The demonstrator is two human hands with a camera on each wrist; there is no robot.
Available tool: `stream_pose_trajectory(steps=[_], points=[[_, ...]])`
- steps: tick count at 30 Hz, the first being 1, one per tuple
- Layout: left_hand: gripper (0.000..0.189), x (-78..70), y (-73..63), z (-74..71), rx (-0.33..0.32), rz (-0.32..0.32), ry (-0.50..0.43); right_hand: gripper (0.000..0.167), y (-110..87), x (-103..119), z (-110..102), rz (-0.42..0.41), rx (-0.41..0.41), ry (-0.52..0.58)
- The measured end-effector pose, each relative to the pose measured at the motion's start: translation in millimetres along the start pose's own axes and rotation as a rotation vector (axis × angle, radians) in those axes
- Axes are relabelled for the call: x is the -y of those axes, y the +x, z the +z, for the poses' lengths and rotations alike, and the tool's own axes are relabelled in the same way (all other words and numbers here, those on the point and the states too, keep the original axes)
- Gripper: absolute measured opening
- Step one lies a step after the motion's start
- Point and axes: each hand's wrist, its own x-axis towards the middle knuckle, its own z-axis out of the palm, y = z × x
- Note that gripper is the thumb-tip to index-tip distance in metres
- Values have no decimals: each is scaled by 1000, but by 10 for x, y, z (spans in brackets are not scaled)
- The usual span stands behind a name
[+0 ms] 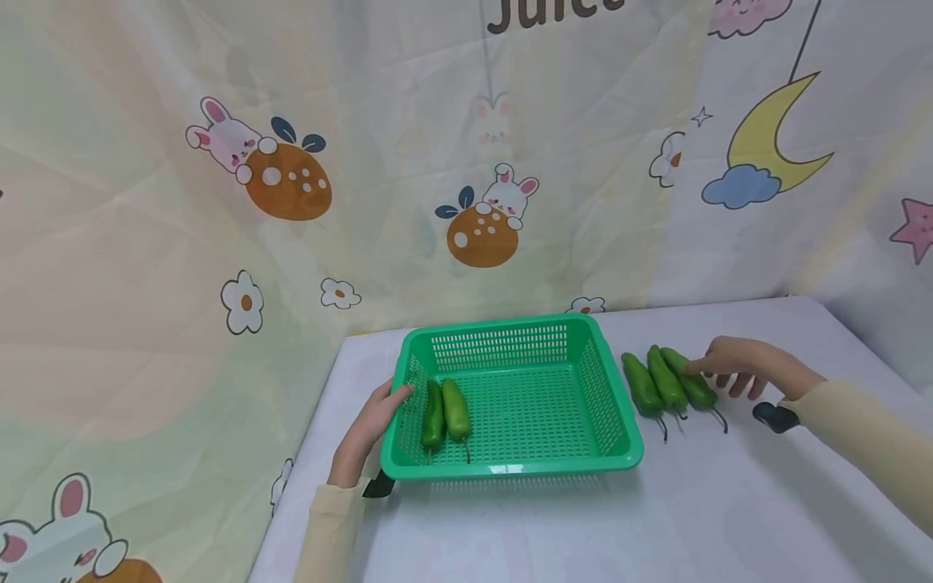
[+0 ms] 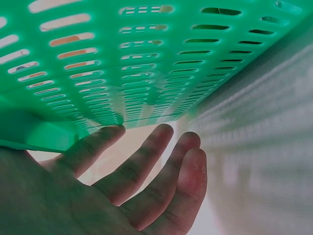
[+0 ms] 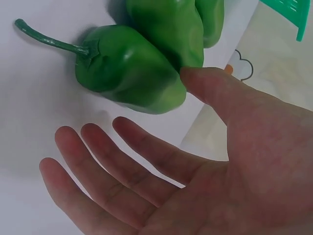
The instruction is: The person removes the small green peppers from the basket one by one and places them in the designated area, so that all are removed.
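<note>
A green plastic basket (image 1: 510, 468) with slotted walls stands on the table. Its left rim is gripped by my left hand (image 1: 370, 425), thumb over the edge and fingers outside; in the left wrist view the index fingertip meets the slotted wall. Two green peppers lie inside at the left, one darker (image 1: 433, 417) and one lighter (image 1: 456, 409). Right of the basket, three more lie side by side: a left pepper (image 1: 641, 385), a middle pepper (image 1: 665, 380) and a right pepper (image 1: 698, 392). My right hand (image 1: 754, 366) is at the right pepper, fingers spread, thumb tip by its end.
A white cloth covers the table (image 1: 510, 534). Close behind and to the left hangs a printed curtain (image 1: 394, 243) with rabbits, flowers and a moon. Dark straps or devices show at both wrists.
</note>
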Motion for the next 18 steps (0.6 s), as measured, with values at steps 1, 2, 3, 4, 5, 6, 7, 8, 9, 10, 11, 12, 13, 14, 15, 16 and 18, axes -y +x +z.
stream_pose_trajectory(steps=[1, 2, 3, 4, 5, 6, 7, 8, 9, 10, 11, 12, 13, 14, 15, 16, 18], points=[[58, -1, -1, 0, 1, 1, -1, 74, -8, -1, -7, -2, -1, -1], [58, -3, -1, 0, 2, 2, -3, 76, -15, 1, -15, -3, -1, -1], [58, -5, -2, 0, 3, 3, -5, 77, -26, 4, -25, -1, -1, 2], [58, -8, -3, 1, 3, 3, -6, 78, -37, 9, -36, -1, -1, 6], [58, -10, -4, 1, 3, 3, -6, 79, -47, 14, -45, 0, 0, 9], [58, -13, -5, 1, 5, 4, -6, 80, -56, 20, -54, 1, 2, 12], [58, -16, -7, 1, 6, 5, -5, 80, -62, 25, -59, 0, 4, 14], [58, -19, -9, 0, 7, 7, -5, 80, -66, 30, -63, -2, 6, 16], [58, -20, -9, 0, 7, 7, -6, 80, -69, 35, -68, -3, 7, 17], [58, -20, -7, 1, 6, 7, -9, 80, -71, 40, -71, -6, 8, 17], [58, -20, -7, 0, 7, 7, -10, 80, -71, 46, -74, -7, 9, 19], [58, -19, -7, 0, 7, 7, -10, 81, -72, 53, -77, -9, 9, 20], [58, -15, -5, -1, 8, 6, -11, 81, -73, 60, -80, -10, 8, 20], [58, -11, -3, -2, 8, 5, -13, 81, -73, 67, -82, -9, 7, 19], [58, -13, -3, -3, 9, 3, -17, 82, -73, 74, -84, -9, 5, 17], [58, -28, -8, -4, 12, -4, -18, 81, -73, 82, -87, -8, 3, 16], [56, -123, -73, -13, 23, -8, -16, 81, -71, 95, -93, -6, -2, 11]])
